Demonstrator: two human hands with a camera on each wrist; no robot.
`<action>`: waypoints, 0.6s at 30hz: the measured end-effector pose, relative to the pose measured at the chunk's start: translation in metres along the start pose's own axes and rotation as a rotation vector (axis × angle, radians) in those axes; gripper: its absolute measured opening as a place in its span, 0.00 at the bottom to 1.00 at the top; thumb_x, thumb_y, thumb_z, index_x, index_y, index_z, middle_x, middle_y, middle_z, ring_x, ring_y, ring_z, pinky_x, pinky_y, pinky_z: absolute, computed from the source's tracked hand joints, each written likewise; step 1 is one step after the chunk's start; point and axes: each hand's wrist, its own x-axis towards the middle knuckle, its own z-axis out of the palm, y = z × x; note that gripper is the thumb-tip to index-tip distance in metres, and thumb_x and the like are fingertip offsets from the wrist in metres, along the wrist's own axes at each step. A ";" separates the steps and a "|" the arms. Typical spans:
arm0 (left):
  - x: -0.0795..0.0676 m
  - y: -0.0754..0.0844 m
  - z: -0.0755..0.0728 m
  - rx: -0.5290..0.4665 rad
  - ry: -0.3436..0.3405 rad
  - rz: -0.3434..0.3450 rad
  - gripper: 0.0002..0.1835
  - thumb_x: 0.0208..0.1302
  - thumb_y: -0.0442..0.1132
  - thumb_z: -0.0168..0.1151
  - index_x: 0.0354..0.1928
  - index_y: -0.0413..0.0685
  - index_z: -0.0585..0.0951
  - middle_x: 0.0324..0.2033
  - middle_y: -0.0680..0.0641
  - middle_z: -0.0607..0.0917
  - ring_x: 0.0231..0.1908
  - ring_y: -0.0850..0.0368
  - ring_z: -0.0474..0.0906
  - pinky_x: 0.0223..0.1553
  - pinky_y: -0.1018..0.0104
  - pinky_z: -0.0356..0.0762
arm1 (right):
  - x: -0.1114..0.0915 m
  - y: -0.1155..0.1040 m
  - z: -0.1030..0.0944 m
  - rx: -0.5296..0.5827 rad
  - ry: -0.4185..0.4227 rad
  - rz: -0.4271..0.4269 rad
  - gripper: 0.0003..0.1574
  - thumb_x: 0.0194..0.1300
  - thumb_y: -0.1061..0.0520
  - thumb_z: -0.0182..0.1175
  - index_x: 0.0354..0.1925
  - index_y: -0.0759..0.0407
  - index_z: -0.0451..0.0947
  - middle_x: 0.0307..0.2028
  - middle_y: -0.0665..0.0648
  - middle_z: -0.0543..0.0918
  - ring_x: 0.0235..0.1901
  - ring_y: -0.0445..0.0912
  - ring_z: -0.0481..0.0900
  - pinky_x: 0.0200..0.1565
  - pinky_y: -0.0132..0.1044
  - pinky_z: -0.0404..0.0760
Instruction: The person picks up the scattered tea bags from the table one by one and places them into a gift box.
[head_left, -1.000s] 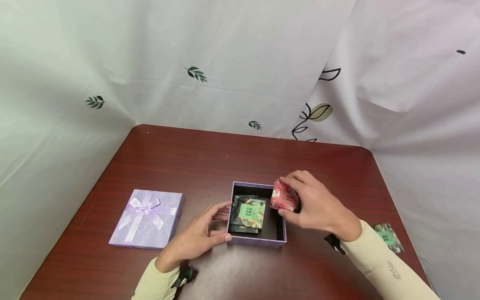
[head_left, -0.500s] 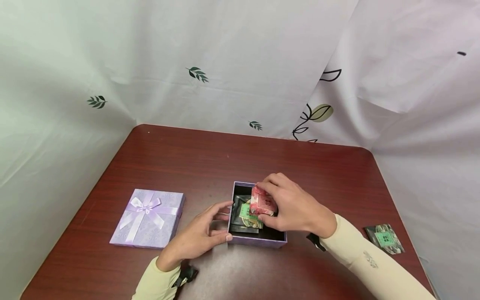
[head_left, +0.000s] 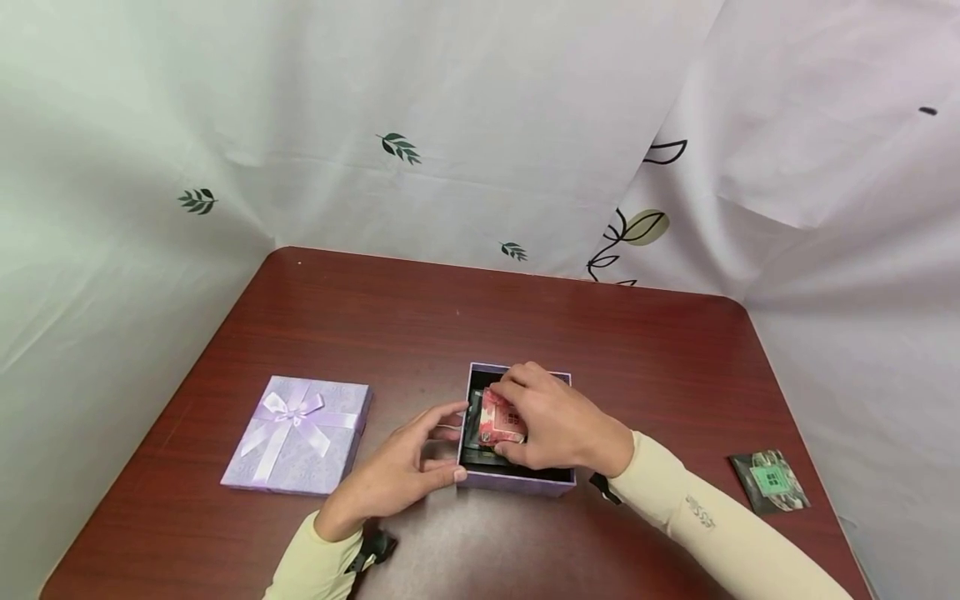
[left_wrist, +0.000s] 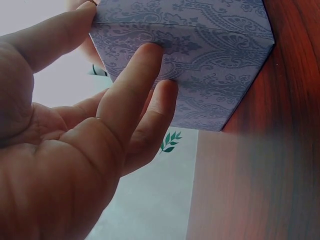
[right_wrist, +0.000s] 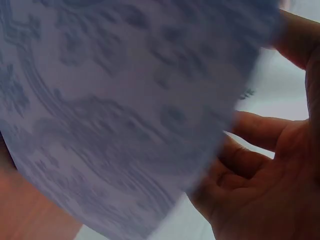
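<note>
In the head view, my right hand (head_left: 561, 421) pinches a red printed packet (head_left: 501, 418) between thumb and fingers, inside the lidless purple gift box (head_left: 517, 484). A dark sachet (head_left: 475, 456) shows beneath the packet; the green-labelled sachet is now covered. My left hand (head_left: 401, 468) touches the box's left side, thumb at the near corner. The left wrist view shows those fingers (left_wrist: 150, 52) lightly bent against the patterned wall. In the right wrist view, the box wall (right_wrist: 115, 115) hides the packet and the fingertips.
To the left lies the purple box lid (head_left: 300, 437) with its ribbon bow. A dark sachet with a green label (head_left: 769, 480) is near the table's right edge. White printed cloth (head_left: 450, 125) hangs behind and at both sides of the brown table (head_left: 390, 317).
My right hand has carried the red packet leftward and down from the box's right side onto the sachets at its left. My left hand has stayed at the box.
</note>
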 end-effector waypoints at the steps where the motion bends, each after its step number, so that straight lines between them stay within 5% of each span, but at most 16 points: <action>1: 0.000 0.000 0.000 0.003 -0.001 -0.001 0.45 0.67 0.36 0.74 0.81 0.48 0.61 0.68 0.33 0.74 0.68 0.35 0.75 0.58 0.68 0.87 | 0.000 0.000 0.003 -0.003 -0.004 0.002 0.44 0.53 0.39 0.78 0.62 0.60 0.82 0.54 0.53 0.80 0.54 0.45 0.76 0.52 0.37 0.86; 18: -0.001 -0.001 0.000 0.012 -0.013 0.021 0.43 0.69 0.37 0.73 0.81 0.45 0.61 0.68 0.32 0.73 0.68 0.33 0.75 0.58 0.67 0.87 | 0.002 0.000 0.024 -0.050 -0.007 -0.014 0.43 0.53 0.38 0.79 0.60 0.60 0.83 0.53 0.53 0.82 0.52 0.45 0.78 0.51 0.36 0.88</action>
